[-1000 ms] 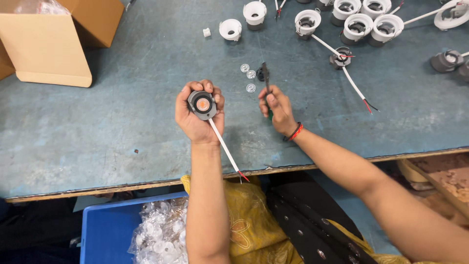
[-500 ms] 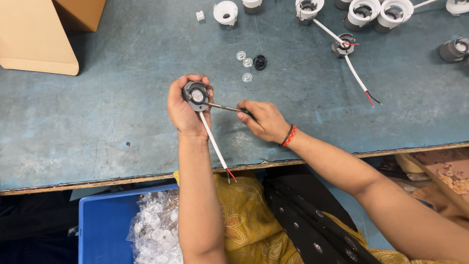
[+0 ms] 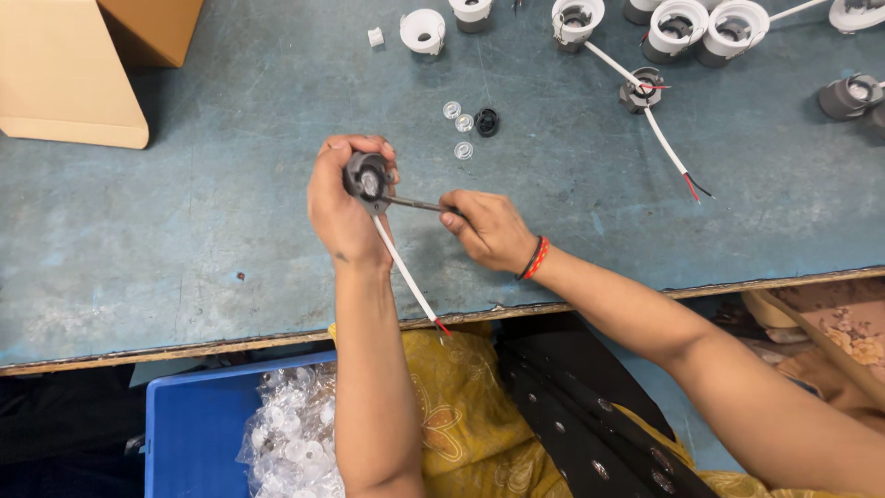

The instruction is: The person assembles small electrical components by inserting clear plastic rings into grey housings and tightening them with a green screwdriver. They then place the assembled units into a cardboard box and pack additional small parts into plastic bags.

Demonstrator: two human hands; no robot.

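A worn blue-green counter (image 3: 184,231) is seen from above, its front edge chipped and running across the lower part of the view. At its far left corner a cardboard box (image 3: 69,69) is set. Below the counter edge, a blue bin (image 3: 189,433) is placed beside the person's lap, and a clear bag of small transparent parts (image 3: 286,447) is held in it.

Along the far edge of the counter a row of white round lamp housings (image 3: 678,23) is lined up, and a dark housing with a white cable (image 3: 643,92) ending in red and black leads is laid just in front of them. Further right, a grey cylindrical part (image 3: 848,95) is set near the edge of the view.

Above the middle of the counter, a small dark round lamp fitting (image 3: 369,177) is gripped in the left hand (image 3: 341,207), with the fingers curled over its top and the thumb at its side. A white cable (image 3: 406,277) is trailed from the fitting down past the wrist to the counter edge. A thin dark tool (image 3: 417,204) is pinched in the closed fingers of the right hand (image 3: 493,231), and its tip is brought against the fitting's side. A red and black band (image 3: 535,259) is worn on the right wrist.

Just beyond the hands, three small clear lenses (image 3: 464,123) and a small black ring (image 3: 487,122) are laid close together on the counter.
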